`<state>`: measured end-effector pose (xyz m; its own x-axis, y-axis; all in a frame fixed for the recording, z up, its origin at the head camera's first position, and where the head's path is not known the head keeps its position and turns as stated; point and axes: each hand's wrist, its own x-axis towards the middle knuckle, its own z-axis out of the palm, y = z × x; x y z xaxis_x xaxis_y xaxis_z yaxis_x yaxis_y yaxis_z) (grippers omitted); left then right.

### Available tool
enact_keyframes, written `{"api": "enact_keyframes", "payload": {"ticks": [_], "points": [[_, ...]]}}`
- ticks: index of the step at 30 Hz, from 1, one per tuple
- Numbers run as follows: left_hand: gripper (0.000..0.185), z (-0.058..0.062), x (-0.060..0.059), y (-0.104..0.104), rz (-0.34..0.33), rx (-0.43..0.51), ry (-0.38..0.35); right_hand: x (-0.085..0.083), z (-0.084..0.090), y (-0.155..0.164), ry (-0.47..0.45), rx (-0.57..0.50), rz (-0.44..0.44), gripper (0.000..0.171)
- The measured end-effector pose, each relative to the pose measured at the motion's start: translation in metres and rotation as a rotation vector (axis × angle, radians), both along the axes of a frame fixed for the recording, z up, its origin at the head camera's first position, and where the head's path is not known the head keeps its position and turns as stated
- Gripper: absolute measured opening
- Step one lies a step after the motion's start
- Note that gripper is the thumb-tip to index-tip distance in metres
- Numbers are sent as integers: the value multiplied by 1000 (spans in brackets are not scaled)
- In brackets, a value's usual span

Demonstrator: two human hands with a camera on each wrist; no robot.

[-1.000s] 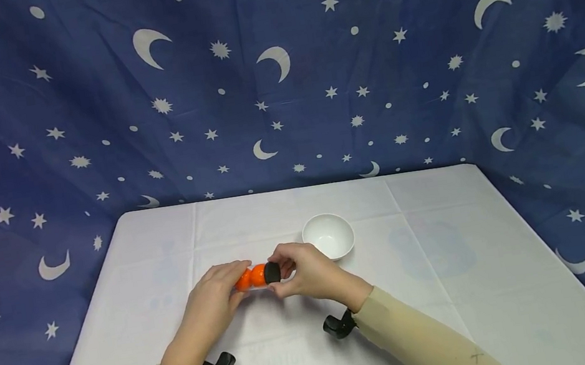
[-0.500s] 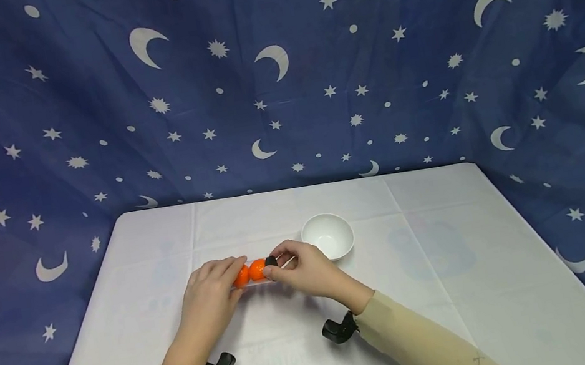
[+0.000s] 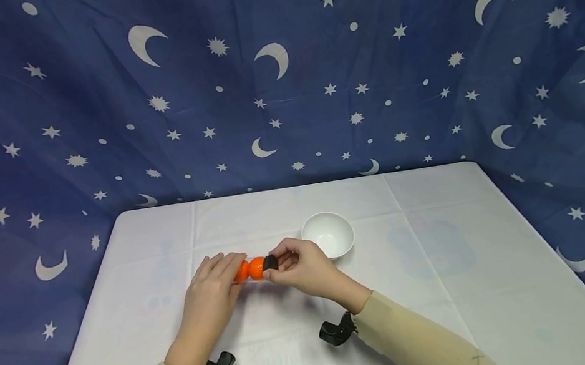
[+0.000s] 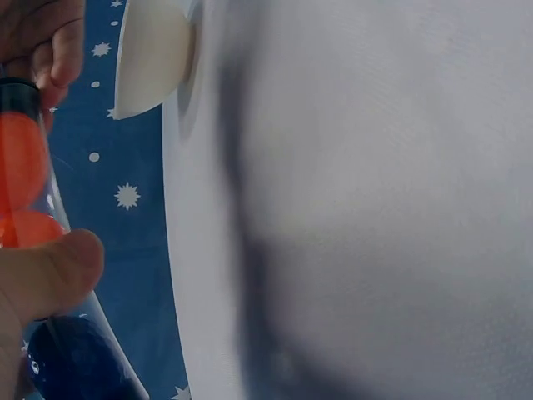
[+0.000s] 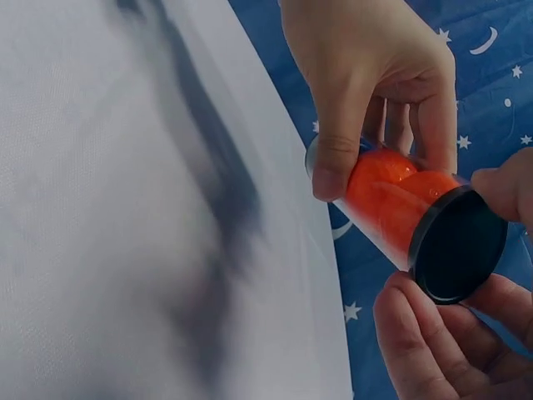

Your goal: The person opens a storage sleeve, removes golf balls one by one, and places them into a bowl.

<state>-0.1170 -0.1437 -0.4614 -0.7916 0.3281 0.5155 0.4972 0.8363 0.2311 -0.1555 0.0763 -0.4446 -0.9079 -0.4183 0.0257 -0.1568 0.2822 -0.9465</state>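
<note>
A clear tube [image 3: 251,269] with orange balls [image 5: 391,196] inside lies level above the white table [image 3: 455,284]. My left hand [image 3: 212,289] grips the tube's left end, thumb and fingers curled round it [image 5: 366,108]. My right hand [image 3: 296,267] pinches the black cap [image 3: 270,263] on the tube's right end; its fingertips [image 5: 416,333] sit round the cap's rim [image 5: 456,246]. In the left wrist view the tube [image 4: 21,167] stands beside my thumb [image 4: 46,275].
A white bowl [image 3: 327,235] stands on the table just right of my right hand, seen edge-on as the bowl [image 4: 150,54] in the left wrist view. A dark blue cloth with stars and moons [image 3: 276,71] hangs behind and around the table.
Both hands and the tube have shifted slightly away from me, toward the bowl. The right hand's fingers have turned on the black cap.
</note>
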Motion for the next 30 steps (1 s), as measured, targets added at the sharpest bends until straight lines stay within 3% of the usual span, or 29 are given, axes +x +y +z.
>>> {"api": "enact_keyframes", "payload": {"ticks": [8,16,30], "points": [[59,-4,0,0,-21,22,-3,9,18,1,-9,-24,12,28],[59,-3,2,-6,-12,54,-82,-2,-3,0,-76,-122,36,27],[59,-1,-1,-7,-25,43,-52,0,0,8,-45,-80,27,39]]}}
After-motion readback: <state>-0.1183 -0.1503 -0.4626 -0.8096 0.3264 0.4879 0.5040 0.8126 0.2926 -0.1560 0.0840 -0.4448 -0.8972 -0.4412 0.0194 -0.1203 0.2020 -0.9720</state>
